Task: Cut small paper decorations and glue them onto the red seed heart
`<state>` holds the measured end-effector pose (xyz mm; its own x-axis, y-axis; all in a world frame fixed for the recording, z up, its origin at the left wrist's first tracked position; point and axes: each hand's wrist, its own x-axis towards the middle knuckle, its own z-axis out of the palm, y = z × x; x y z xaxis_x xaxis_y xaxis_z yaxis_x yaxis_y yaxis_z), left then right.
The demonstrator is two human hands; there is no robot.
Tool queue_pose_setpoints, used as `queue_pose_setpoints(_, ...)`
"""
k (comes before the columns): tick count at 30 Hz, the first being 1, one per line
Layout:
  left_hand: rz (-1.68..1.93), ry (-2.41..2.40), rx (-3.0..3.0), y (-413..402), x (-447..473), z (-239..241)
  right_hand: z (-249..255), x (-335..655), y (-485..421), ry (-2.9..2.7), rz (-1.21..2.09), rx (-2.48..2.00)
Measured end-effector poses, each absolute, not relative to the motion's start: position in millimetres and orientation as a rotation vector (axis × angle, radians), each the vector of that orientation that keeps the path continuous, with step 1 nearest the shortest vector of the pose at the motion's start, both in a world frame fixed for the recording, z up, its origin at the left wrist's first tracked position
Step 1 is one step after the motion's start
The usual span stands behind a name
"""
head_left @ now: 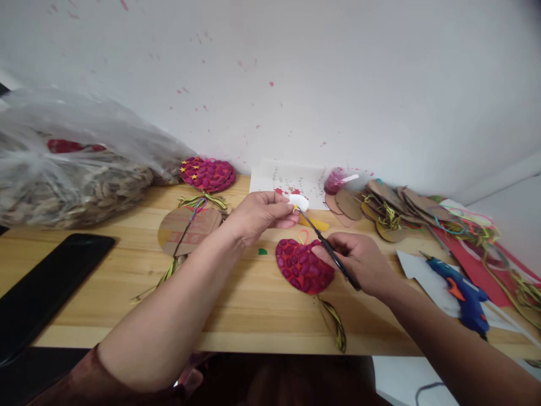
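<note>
My left hand (270,211) pinches a small piece of paper (299,202), white with a bit of yellow at its lower edge. Black scissors (323,239) are gripped in my right hand (359,259), their tips touching or very close to that paper. Whether the blades are apart is hard to make out. Below the scissors lies a round disc (302,265) covered in magenta pieces, with an orange loop on top and a yellow-green tassel (333,324) underneath. Behind my hands is a yellow strip (315,224), and a green scrap (262,251) lies to the left.
Left are a phone (51,293), a clear bag (76,175) of brownish pieces, a cardboard disc (190,231) and stacked magenta discs (207,173). At the back are a white sheet (262,183) and a paint cup (336,180). Right are cardboard shapes (393,203) and a blue glue gun (462,296).
</note>
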<state>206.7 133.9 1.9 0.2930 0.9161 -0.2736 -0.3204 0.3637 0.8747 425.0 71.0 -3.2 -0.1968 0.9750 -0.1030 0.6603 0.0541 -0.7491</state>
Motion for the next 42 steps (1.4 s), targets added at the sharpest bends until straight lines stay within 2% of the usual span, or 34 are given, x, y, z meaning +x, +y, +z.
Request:
queue_pose_setpoints(12,0.941,0.898,0.82,135.4,205.4,0.9,-7.1,425.7,71.3,-1.988,0.799,-1.621)
queue_pose_setpoints(23,0.996,0.912,0.885,135.5,198.9,4.4,-6.9,439.8,71.7,-1.966,0.897,-1.647)
queue_pose_setpoints(29,0.864,0.905,0.971,133.4,196.7,6.9,11.5,440.6,89.8,-1.662,1.027,-1.523)
queue_pose_setpoints(36,0.646,0.845,1.117,129.7,196.2,4.3,30.5,415.7,115.5,-1.784,1.335,-1.399)
queue_pose_setpoints(42,0.626,0.851,1.176,128.7,197.3,5.1,31.0,410.6,115.0,-1.812,1.415,-1.389)
